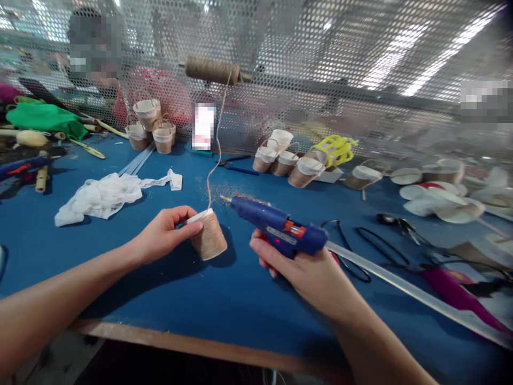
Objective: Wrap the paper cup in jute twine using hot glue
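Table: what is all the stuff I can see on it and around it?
table: one, blue, across the lower view
mesh screen: one, silver, along the table's back
twine spool: one, brown, on a rod at the screen
small baskets: two clusters, tan and white, back left and back centre
white cloth: one, crumpled, left of centre
green cloth: one, far left
yellow plastic piece: one, back centre
cup: one, tan, twine-wrapped, centre
glue gun: one, blue, centre right
left hand: holds the cup
right hand: grips the glue gun
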The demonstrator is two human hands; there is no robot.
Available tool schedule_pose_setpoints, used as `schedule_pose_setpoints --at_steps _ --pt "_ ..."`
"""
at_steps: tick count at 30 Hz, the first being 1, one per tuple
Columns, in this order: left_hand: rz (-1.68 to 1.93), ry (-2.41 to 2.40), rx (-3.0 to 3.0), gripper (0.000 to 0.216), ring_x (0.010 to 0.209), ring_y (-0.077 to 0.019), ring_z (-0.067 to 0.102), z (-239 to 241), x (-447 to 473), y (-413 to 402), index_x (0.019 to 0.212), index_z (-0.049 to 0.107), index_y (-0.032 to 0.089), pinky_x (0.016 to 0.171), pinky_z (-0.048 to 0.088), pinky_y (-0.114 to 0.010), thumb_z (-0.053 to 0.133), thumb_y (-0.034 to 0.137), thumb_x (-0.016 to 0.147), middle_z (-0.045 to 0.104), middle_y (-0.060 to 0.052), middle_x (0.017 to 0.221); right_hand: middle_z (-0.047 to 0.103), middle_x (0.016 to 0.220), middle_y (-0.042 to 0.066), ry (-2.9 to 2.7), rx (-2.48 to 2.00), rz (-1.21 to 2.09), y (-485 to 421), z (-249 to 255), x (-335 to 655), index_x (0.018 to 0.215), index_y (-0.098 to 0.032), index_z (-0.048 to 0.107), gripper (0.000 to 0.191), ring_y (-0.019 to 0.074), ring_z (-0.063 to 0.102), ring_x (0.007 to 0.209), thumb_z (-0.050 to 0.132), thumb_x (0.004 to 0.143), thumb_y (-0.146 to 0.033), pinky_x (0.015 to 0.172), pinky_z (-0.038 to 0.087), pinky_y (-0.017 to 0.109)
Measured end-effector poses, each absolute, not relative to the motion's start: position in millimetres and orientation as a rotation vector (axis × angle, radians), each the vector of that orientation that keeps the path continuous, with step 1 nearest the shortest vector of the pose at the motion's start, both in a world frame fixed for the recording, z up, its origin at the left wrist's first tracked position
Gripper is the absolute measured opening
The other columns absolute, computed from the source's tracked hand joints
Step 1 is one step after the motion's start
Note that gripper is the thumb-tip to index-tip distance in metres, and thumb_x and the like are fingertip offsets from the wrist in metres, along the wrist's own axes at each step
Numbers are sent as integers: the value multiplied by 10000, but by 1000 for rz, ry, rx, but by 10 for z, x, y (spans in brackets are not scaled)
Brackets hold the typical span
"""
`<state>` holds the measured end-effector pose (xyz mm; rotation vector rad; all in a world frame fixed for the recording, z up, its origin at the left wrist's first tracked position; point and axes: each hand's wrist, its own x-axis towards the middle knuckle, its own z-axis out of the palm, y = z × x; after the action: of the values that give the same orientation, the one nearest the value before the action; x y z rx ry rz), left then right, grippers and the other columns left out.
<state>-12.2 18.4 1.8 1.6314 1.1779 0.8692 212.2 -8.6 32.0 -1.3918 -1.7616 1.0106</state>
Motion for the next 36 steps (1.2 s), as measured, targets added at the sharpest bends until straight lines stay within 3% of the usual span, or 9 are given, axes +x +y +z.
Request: schedule_pose_setpoints --at_steps 8,16,26,31,36 --pt "858 1159 1619 198 682 -138 529 14 -162 191 760 574 144 661 429 -265 542 340 752 600 -21 729 527 496 -37 -1888 -1374 1082 -89 269 2068 751 -212 614 195 102 478 418 589 753 -406 377 400 227" --pt "853 1206 1677 200 626 -127 510 39 -139 178 734 575 151 616 405 -249 544 348 748 593 -9 681 500 414 -42 -1868 -1249 1009 -82 291 2030 641 -254 620 146 147 532 465 630 721 -375 419 421 257" --pt "837 1194 1696 190 640 -122 508 54 -142 166 744 581 141 633 409 -238 556 329 754 593 -10 698 542 485 -26 -1928 -1361 838 -119 254 2043 646 -252 595 136 182 591 596 637 706 -367 507 463 275" --pt "823 1192 1725 177 661 -132 514 50 -146 168 753 586 143 633 407 -238 559 318 755 602 -15 713 509 442 -25 -1906 -1425 872 -120 245 2054 622 -254 596 159 187 591 554 634 694 -390 458 457 274" --pt "831 1180 1776 177 672 -139 515 41 -152 177 767 583 146 638 408 -244 553 320 755 605 -17 729 589 507 -7 -1788 -1392 794 -139 88 2062 609 -243 586 246 169 591 507 635 655 -479 458 488 269"
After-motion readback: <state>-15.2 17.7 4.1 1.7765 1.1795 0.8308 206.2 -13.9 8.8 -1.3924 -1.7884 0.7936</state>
